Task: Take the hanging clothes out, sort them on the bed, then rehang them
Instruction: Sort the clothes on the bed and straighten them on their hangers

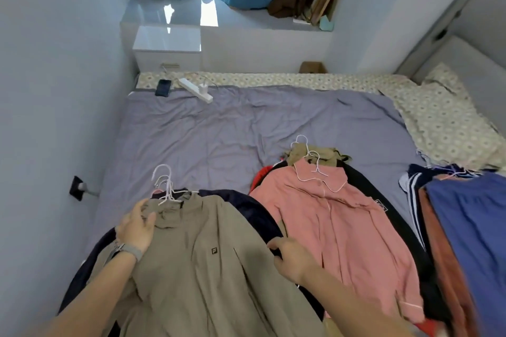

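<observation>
On the bed (219,128), the khaki jacket (202,268) tops the leftmost pile, left of the pink shirt (336,227). The left hand (137,230) rests flat, fingers relaxed, on the jacket's shoulder near the white hangers (164,186). The right hand (290,257) seems to pinch the dark garment (254,210) at the jacket's right edge.

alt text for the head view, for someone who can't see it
A person's left hand rests on a khaki jacket topping one clothes pile on a bed, while the right hand grips a dark garment beneath it. A pink shirt tops the next pile.
</observation>
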Available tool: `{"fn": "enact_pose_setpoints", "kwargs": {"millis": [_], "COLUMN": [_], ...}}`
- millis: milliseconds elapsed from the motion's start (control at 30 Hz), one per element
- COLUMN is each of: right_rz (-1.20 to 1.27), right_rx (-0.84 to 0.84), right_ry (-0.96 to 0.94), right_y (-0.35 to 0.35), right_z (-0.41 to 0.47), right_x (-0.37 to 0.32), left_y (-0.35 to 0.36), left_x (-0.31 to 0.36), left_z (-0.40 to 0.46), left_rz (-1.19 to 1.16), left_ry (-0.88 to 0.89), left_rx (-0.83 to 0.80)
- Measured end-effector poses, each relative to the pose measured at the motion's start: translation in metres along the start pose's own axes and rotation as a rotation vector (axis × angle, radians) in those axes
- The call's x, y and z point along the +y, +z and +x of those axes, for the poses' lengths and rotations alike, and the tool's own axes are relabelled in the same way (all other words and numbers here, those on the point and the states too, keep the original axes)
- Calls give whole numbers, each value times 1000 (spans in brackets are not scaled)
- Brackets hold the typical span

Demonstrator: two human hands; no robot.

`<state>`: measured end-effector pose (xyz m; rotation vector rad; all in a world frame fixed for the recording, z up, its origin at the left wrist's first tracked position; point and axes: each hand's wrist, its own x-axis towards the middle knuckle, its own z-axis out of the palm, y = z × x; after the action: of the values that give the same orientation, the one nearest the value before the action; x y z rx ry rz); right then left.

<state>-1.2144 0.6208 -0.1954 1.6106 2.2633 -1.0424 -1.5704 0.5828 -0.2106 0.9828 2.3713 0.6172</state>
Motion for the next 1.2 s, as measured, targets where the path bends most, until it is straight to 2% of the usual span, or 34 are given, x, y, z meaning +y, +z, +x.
{"fn": "enact_pose_setpoints", "kwargs": {"millis": [67, 267, 433, 567, 633, 767, 933, 1067, 1133, 1200], "right_rz": [49, 208, 151, 108, 118, 114, 95, 129, 72, 6], "right_rx": [-15, -32, -26, -19, -14, -62, -66, 0, -5, -45], "right_ry": [45, 171, 274, 339, 334, 308, 256, 216, 188, 164], "right_y": [0, -15, -53, -91, -108, -124, -144, -153, -145, -155], "right_z": [7, 9, 1, 8, 18, 43, 80, 127, 165, 185], "right_x": [8, 67, 170, 266, 309, 382, 448, 475, 493, 482], "left_y": [25, 115, 180, 226, 251, 319, 391, 414, 417, 418], "left_x": [14, 75, 137, 191, 220, 260, 301, 317, 317, 310], "left_z": [-3, -40, -76, -104, -125, -164, -190, -187, -183, -180], "left_rz": [5, 11, 114, 211, 150, -54, -111, -79, -34, -4], "left_ry": [85, 213, 354, 377, 324, 54, -130, -133, -114, -123], "left_rx": [-15, -267, -495, -530, -541, -530, -509, -458, -419, -415]}}
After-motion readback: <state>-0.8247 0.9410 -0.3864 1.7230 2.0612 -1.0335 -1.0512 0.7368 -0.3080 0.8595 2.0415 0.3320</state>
